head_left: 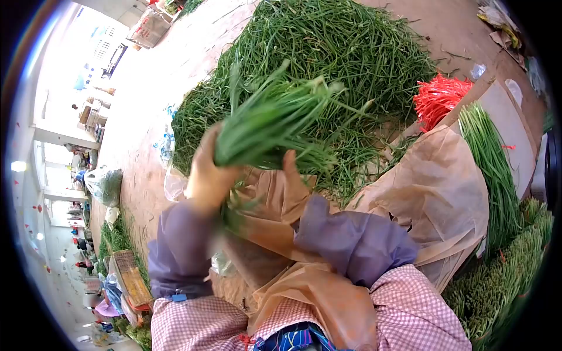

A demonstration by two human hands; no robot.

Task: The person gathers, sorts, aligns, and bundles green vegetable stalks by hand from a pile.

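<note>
My left hand is wrapped round a bunch of long green stalks that look like flowering chives. The bunch is blurred by motion and its tips fan out to the right. Just below it, my right hand is raised with one digit stretched upward. Its other fingers are hard to make out, and I see nothing held in it. Beyond both hands lies a large heap of loose green stalks. Some loose bits hang under my left hand near the purple sleeve.
Red ties lie right of the heap, beside a neat row of tied stalks. Packed bunches stand at lower right. A brown plastic sheet drapes near my right arm. At left are a filled plastic bag and a crate.
</note>
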